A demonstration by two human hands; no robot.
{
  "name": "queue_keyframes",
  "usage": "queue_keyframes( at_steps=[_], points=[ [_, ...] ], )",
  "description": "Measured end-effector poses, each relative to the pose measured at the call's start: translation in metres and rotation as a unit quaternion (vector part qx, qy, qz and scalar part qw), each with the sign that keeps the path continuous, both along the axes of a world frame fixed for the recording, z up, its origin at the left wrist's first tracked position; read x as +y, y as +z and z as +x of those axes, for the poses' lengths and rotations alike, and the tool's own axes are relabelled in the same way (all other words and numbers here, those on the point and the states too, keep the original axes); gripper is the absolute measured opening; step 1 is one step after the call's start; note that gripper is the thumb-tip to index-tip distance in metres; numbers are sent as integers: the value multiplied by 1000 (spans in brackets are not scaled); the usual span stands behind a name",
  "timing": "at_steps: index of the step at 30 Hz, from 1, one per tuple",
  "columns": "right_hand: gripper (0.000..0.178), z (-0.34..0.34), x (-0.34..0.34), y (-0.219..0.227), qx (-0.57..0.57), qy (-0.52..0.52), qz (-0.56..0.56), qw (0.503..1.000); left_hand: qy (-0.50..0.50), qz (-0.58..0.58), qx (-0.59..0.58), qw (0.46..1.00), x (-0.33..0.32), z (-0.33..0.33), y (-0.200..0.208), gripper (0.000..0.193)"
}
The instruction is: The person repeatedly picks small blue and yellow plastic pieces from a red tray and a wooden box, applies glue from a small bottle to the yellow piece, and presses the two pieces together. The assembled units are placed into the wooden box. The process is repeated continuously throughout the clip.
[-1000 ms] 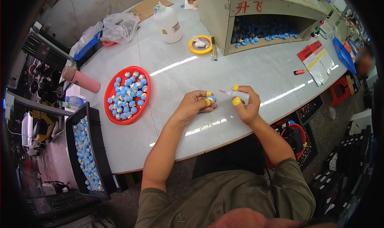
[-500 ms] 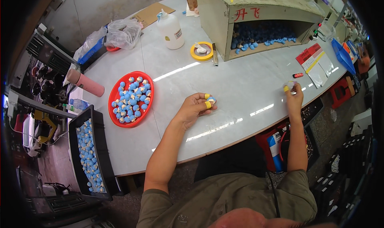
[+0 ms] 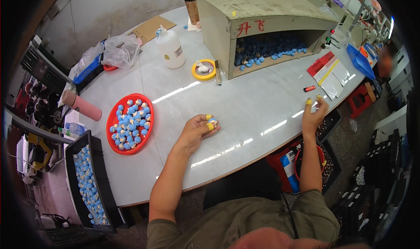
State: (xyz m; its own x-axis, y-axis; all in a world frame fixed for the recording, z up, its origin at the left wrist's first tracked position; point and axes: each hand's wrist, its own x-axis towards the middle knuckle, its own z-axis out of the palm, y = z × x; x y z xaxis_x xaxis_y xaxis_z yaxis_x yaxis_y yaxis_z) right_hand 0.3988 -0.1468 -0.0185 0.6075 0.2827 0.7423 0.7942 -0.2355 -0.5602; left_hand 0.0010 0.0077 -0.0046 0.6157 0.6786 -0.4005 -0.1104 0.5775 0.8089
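My left hand [image 3: 195, 133] is closed over the middle of the table, pinching a small blue-and-white ball [image 3: 213, 121] between thumb and fingers. Yellow tape wraps its thumb and forefinger. Farther right, near the table's front edge, my right hand [image 3: 312, 118] is raised with thumb and forefinger apart, also taped yellow; I make out nothing between them. A small red cylinder [image 3: 309, 89] lies just beyond it. Left of my left hand, a red round tray [image 3: 148, 131] holds many similar blue balls with pale parts.
A black bin [image 3: 105, 188] of blue balls stands at the table's left edge. At the back are a white bottle [image 3: 170, 50], a yellow tape roll [image 3: 196, 75], a cutter-like tool [image 3: 218, 73] and a beige open-fronted box [image 3: 214, 39] with blue pieces. A pink flask [image 3: 83, 105] stands left.
The view has shifted, so the table's things sit farther left and lower. My right hand has drawn back slightly toward me and its fingers have spread. The left still pinches the ball.
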Motion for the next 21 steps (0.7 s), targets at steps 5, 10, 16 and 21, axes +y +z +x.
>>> queue_keyframes(
  at_steps=[5,10,16,21],
  points=[
    [17,-67,80,31,-13,284,-42,958,6,-2,6,1000,-3,3,4,27],
    [24,-78,185,18,-76,300,-188,932,3,-5,4,1000,-1,-2,4,29],
    [26,-72,221,1,-83,239,-255,933,-1,-1,7,1000,-4,0,7,28],
    [28,-78,214,5,-75,209,-269,937,25,5,8,1000,-4,2,4,30]
  ],
)
